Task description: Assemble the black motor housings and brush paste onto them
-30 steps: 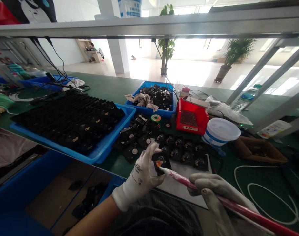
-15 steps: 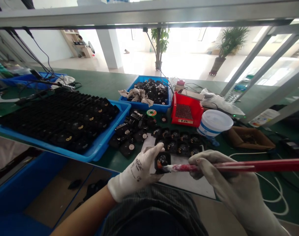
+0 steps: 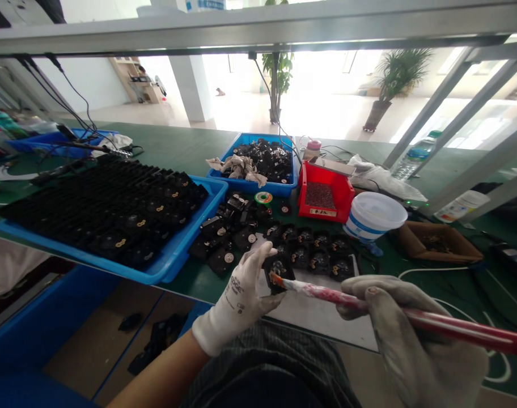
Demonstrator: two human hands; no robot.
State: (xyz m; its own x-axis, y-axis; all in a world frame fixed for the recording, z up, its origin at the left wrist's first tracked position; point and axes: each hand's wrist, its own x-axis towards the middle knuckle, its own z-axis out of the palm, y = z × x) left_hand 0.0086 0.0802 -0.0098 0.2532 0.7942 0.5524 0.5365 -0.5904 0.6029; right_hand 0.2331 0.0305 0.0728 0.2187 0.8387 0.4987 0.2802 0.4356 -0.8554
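Observation:
My left hand [image 3: 245,289], in a white work glove, grips a square black plastic part [image 3: 279,283] between thumb and fingers. In my gloved right hand [image 3: 407,317] is a long red-handled brush [image 3: 330,294], its white-smeared front end pointing left. The orange-brown brush tip lies at the inside of the black part; whether it touches cannot be told exactly. Just beyond my hands, several similar black parts [image 3: 320,259] stand in rows on a white sheet [image 3: 322,314]. More loose black parts [image 3: 222,258] lie to the left of them.
A large blue tray [image 3: 156,275] of stacked black parts stands left; a smaller blue tray [image 3: 293,184] sits behind. A red bin [image 3: 326,213] of small brown pieces, a white lidded tub [image 3: 375,212] and a brown box [image 3: 437,258] line the right. A metal shelf beam [image 3: 258,31] crosses above.
My right hand has moved slightly right and down, so the brush slants more. The brush tip shows more clearly inside the black part. The view has shifted a little.

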